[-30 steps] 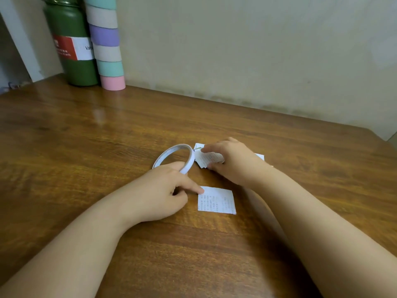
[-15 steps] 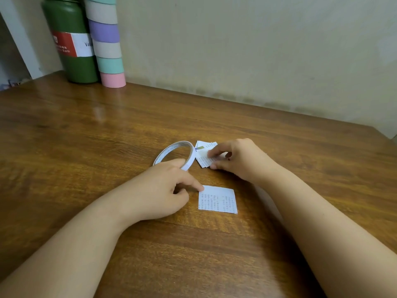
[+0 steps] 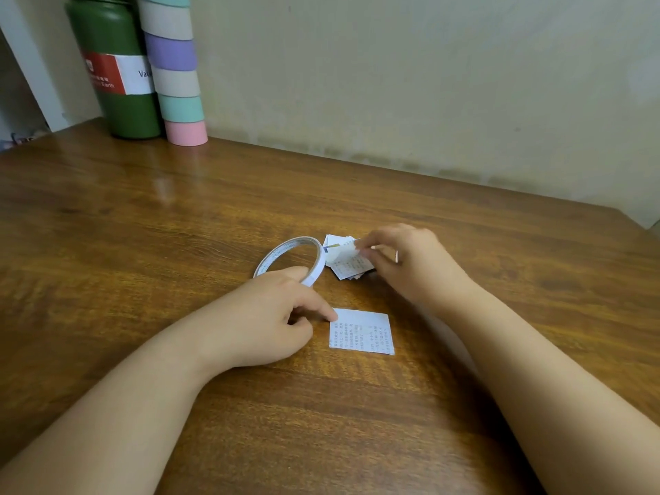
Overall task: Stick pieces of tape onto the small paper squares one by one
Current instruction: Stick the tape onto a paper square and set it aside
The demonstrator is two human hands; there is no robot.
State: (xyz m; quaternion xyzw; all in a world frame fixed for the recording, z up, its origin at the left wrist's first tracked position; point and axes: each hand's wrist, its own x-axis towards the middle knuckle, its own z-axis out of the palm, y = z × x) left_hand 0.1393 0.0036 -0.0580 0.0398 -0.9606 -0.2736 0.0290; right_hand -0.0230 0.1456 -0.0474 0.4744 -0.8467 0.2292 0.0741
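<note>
A thin white tape roll [image 3: 285, 253] lies flat on the wooden table [image 3: 143, 226]. My left hand [image 3: 264, 316] rests just in front of it, thumb against the roll's near rim and index fingertip touching the top left corner of a single printed paper square [image 3: 362, 332]. Right of the roll sits a small pile of paper squares [image 3: 344, 264]. My right hand [image 3: 410, 262] pinches the top square of that pile at its upper edge and lifts it slightly.
A dark green bottle [image 3: 114, 66] and a tall stack of pastel tape rolls [image 3: 176, 69] stand at the back left against the wall. The table's right edge runs close behind my right hand.
My right hand slid back off the pile and now pinches the top square's edge, raising it. The left hand and tape roll have stayed put.
</note>
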